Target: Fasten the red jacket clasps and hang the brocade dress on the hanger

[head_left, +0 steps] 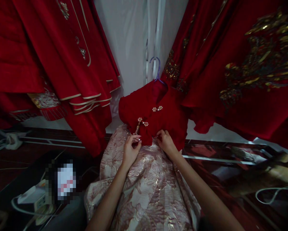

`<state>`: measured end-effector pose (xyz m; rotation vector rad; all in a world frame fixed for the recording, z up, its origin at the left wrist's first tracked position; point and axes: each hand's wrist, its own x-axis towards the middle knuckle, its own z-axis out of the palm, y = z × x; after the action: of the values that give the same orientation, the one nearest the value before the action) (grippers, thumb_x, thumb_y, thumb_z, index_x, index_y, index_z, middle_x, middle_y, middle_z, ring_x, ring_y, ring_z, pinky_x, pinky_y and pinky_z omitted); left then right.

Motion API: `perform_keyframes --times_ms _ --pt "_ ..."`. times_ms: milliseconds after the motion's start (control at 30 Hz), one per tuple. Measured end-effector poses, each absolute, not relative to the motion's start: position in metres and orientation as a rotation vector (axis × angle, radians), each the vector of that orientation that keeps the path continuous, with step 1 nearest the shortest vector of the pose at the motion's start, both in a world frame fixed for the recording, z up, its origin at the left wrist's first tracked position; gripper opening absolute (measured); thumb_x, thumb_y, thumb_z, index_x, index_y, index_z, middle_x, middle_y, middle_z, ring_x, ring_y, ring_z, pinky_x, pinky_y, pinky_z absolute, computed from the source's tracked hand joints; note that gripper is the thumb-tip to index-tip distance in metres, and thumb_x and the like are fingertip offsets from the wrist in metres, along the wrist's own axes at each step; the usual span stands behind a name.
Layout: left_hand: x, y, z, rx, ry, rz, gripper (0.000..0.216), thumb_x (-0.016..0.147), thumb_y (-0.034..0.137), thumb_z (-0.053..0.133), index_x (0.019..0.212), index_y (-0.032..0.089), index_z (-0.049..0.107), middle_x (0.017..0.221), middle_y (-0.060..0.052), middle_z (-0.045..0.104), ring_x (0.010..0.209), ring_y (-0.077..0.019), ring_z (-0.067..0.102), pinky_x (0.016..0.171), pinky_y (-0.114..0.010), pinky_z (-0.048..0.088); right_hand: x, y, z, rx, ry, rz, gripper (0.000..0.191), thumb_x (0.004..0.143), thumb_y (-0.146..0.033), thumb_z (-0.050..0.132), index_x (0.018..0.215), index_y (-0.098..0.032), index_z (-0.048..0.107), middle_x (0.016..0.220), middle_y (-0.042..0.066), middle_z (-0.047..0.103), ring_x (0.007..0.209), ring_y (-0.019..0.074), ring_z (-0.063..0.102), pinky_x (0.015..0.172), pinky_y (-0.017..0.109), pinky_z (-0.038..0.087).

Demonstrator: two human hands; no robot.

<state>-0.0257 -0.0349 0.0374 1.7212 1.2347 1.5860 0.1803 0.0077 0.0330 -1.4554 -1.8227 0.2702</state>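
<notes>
Risking a snag in the beaded tassel [137, 129] at seven o'clock, from a sideways tug by the left hand [131, 150] just below; risking too a slip of the red blouse [162, 120], at the dial's centre, off its purple hanger [158, 71] at twelve, from too hard a downward pull; curling the left hand to a narrow gap between thumb and fingers near the tassel's end, without showing clearly any grip; bending the right hand [166, 144], towards five, with fingertips narrow at the blouse's hem, impossible to tell if pinched, above the pale brocade skirt [150, 189] at six
</notes>
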Motion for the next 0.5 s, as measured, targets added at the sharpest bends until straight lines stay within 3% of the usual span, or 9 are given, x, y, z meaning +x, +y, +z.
perform_keyframes --times_ms 200,367,500 --pt "-0.024 -0.034 0.033 1.678 1.185 1.443 0.017 0.079 0.020 0.057 0.095 0.017 0.061 0.092 -0.005 0.066 0.082 -0.0130 0.062 0.078 -0.028 0.051 0.184 0.002 0.037 -1.337 -1.816 0.440 0.009 0.072 -0.023 0.062 0.077 -0.021 0.055 0.076 0.000 0.060 0.069 0.0135 0.059 0.066 0.025 0.047" --pt "-0.023 -0.032 0.029 1.630 1.159 1.416 0.022 0.078 0.020 0.057 0.100 0.018 0.061 0.096 -0.006 0.067 0.086 -0.0132 0.063 0.080 -0.029 0.052 0.196 0.004 0.047 -1.236 -1.660 0.846 0.025 0.066 -0.037 0.070 0.074 -0.017 0.056 0.072 0.002 0.065 0.066 0.0135 0.062 0.065 0.025 0.049" --pt "-0.019 -0.029 0.030 1.743 1.250 1.446 0.016 0.076 0.019 0.059 0.092 0.018 0.062 0.088 -0.004 0.065 0.079 -0.0127 0.062 0.076 -0.028 0.052 0.205 -0.007 0.076 -1.111 -1.717 1.206 0.031 0.063 -0.038 0.074 0.077 -0.015 0.060 0.076 0.005 0.068 0.071 0.0141 0.064 0.069 0.027 0.050"
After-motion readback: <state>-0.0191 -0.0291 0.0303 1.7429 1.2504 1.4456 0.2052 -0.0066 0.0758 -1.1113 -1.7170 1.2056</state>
